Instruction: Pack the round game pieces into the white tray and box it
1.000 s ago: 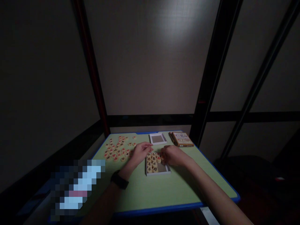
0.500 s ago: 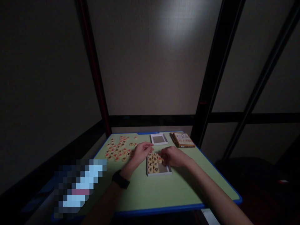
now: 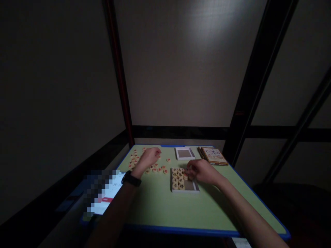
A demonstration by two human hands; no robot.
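Observation:
My left hand (image 3: 150, 157) is over the loose xiangqi pieces (image 3: 134, 160) at the table's left. Its fingers curl downward, and what lies under them is hidden. My right hand (image 3: 203, 170) hovers at the upper right corner of a shallow white box (image 3: 184, 191), fingers bent and slightly apart. Round pieces with dark characters (image 3: 178, 179) fill two columns on the box's left side. Beside them, near my right fingertips, lies a piece with a red character (image 3: 185, 176). The box's lower right shows bare brown bottom.
A second shallow white box (image 3: 185, 153) stands at the back of the green table (image 3: 155, 206). Right of it lies a printed game box (image 3: 213, 156). A lit, partly pixelated screen (image 3: 111, 189) is at the left edge, near my left wrist.
My left hand has moved away from the box of pieces to the loose pieces on the left. My right hand has lifted slightly at the box. The view has shifted left.

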